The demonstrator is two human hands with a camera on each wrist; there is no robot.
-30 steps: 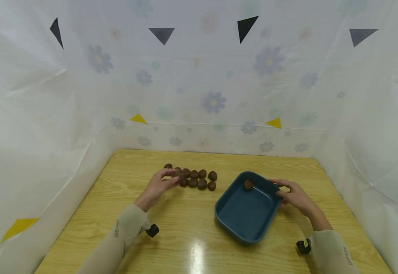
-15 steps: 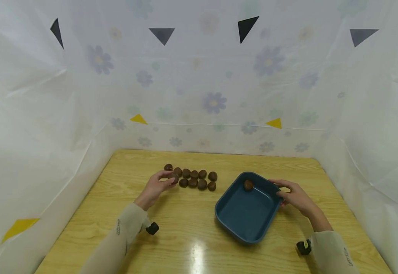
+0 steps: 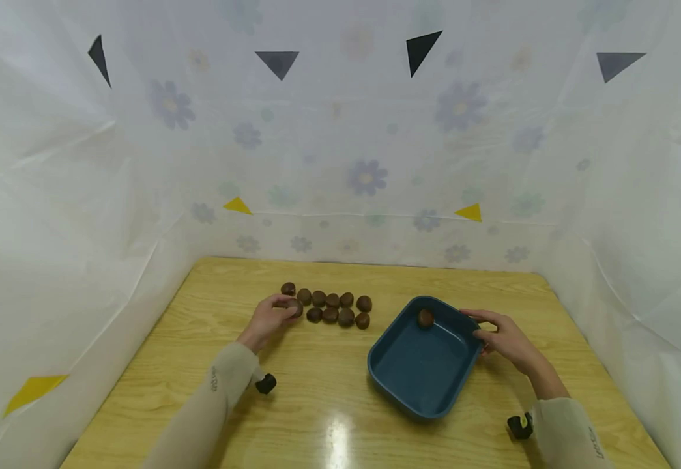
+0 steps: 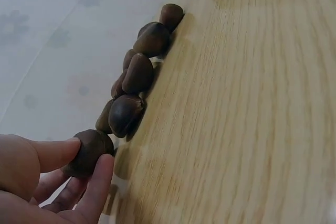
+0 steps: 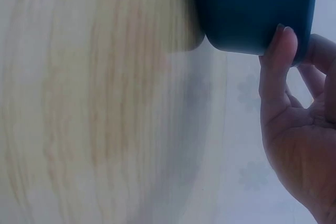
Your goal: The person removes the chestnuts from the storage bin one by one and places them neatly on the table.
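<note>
My left hand point(image 3: 270, 320) pinches a chestnut point(image 4: 89, 153) between thumb and fingers, at the left end of the nearer of two rows. Several more chestnuts point(image 3: 346, 317) lie in those rows on the table. To the right stands a dark blue rectangular dish point(image 3: 422, 371), turned at an angle, with one chestnut point(image 3: 425, 318) in its far corner. The dish's far right corner is gripped by my right hand point(image 3: 507, 339). In the right wrist view, the thumb point(image 5: 281, 51) presses the outer wall of the dish while other fingers are partly hidden behind it.
The wooden table point(image 3: 293, 404) has a pale grain and a glare spot near its front. White flower-patterned sheeting point(image 3: 340, 143) closes in the back and both sides, with black, grey and yellow triangles on it. A small black device point(image 3: 266, 383) sits at the left wrist.
My left hand has drawn a chestnut leftward, away from the near row, and then slightly down. The right hand and the dish have stayed in place.
</note>
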